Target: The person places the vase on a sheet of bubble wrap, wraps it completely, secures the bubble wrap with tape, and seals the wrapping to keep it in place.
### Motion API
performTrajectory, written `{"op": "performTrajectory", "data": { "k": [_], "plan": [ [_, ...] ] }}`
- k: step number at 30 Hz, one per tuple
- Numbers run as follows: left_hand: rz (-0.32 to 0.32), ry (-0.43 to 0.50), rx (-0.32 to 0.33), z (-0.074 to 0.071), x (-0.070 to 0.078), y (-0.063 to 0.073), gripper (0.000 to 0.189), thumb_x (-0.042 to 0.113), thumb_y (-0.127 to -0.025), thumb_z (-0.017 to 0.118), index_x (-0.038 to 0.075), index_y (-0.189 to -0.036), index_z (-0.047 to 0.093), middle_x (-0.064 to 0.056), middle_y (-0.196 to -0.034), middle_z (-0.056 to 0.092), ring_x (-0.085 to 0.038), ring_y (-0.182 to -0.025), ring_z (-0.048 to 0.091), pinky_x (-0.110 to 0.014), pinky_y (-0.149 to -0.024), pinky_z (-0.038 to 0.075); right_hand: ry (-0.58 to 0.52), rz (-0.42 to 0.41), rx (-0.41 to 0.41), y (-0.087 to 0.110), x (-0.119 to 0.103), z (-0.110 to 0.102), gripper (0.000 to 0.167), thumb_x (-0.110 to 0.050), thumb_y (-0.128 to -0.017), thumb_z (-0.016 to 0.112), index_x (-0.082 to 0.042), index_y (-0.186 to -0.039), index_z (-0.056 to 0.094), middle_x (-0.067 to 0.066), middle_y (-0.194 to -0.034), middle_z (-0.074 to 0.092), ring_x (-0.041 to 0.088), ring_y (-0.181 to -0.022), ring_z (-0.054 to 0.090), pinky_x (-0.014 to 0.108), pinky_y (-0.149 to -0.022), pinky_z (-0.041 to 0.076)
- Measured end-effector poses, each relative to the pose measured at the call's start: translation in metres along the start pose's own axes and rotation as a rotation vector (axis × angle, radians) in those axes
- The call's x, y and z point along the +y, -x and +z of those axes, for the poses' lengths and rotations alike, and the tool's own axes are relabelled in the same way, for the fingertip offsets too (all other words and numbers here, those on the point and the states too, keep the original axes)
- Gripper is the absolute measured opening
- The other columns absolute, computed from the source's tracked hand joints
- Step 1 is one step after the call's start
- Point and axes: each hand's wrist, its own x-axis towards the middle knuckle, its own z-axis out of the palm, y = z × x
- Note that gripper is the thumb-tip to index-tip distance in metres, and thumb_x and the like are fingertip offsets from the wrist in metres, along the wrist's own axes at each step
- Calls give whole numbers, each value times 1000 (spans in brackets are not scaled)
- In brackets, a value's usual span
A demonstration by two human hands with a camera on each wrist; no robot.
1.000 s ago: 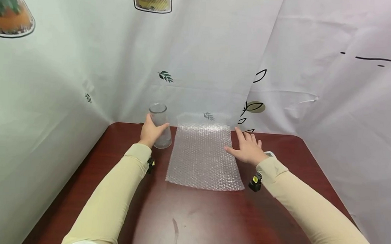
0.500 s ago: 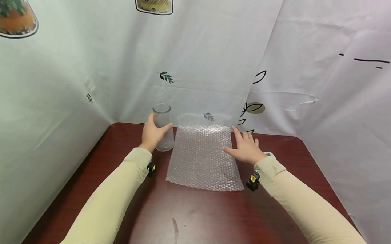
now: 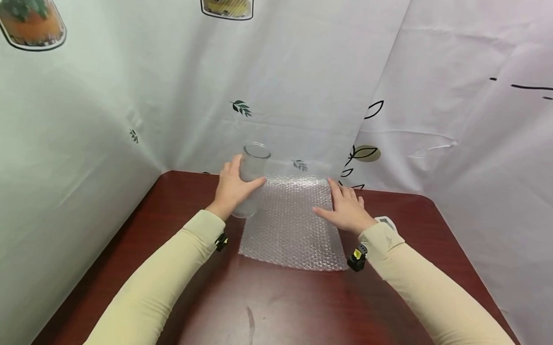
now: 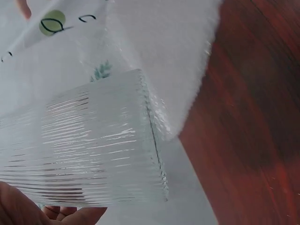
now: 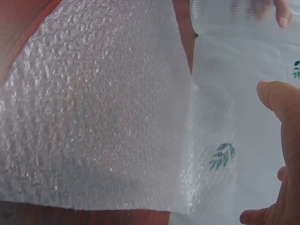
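My left hand (image 3: 234,188) grips a tall, clear glass vase (image 3: 256,166) round its side, thumb towards the right. The vase stands nearly upright, open rim up, in front of the left edge of a bubble wrap sheet (image 3: 297,230). In the left wrist view the ribbed wall of the vase (image 4: 93,145) and its base edge show. Whether the base touches the sheet I cannot tell. My right hand (image 3: 346,211) is at the sheet's right edge, fingers spread and holding nothing. The right wrist view shows its thumb and fingers (image 5: 286,103) apart from the bubble wrap (image 5: 103,103).
The bubble wrap lies on a dark red-brown table (image 3: 289,312), its far end reaching up against the back curtain. White printed curtain (image 3: 309,66) encloses the table at the back and both sides. A small black device is strapped on each wrist.
My left hand has carried the vase to the right, from beside the bubble wrap to over its left edge. The right hand has shifted only slightly. The camera view has turned a little.
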Motion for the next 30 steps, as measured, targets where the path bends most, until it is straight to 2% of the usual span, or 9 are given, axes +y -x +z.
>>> {"op": "performTrajectory", "data": {
  "k": [6,11,16,19,22,26,30],
  "plan": [
    [50,-22,-9,4,15,8,88,53,-74,82,21,-145,43,-17,-124,51,-37,-113,50,-56,-86,47,-49,-38,27,-2,-9,-1,103,-62,-91,61,-18,-164,3,27,-160,25,45,-149,20,72,-113,11],
    [78,-32,-23,11,23,12,87,53,-74,82,22,-145,44,-16,-122,51,-36,-111,50,-54,-84,48,-114,-62,35,-7,-17,0,104,-64,-92,59,-18,-164,1,22,-165,19,44,-150,20,70,-114,18],
    [99,-17,-36,20,28,17,87,51,-75,83,20,-146,44,-16,-123,52,-36,-112,51,-54,-86,47,-225,-63,30,-12,-30,-2,102,-63,-92,59,-20,-164,1,21,-166,16,43,-149,23,65,-113,27],
    [110,1,-47,25,29,20,86,49,-75,83,18,-146,45,-16,-124,52,-36,-113,51,-55,-87,48,-297,-73,42,-15,-39,-3,100,-64,-92,59,-22,-164,4,18,-166,16,41,-149,24,65,-114,26],
    [111,4,-63,30,30,24,86,50,-75,82,18,-146,46,-17,-127,52,-35,-116,51,-54,-88,48,-358,-88,67,-18,-48,-4,100,-64,-91,60,-22,-164,7,17,-165,21,39,-149,27,63,-113,29],
    [115,-1,-78,36,33,27,87,53,-75,81,16,-145,46,-18,-128,52,-37,-116,52,-54,-87,49,-443,-109,104,-21,-59,-6,101,-62,-89,66,-24,-163,10,19,-158,34,40,-142,39,61,-107,39],
    [133,-17,-85,39,36,29,87,55,-76,80,14,-144,46,-18,-128,51,-39,-115,51,-54,-86,49,-522,-141,127,-25,-69,-8,99,-55,-88,71,-18,-161,16,21,-150,43,41,-132,50,56,-99,48]
  ]
}}
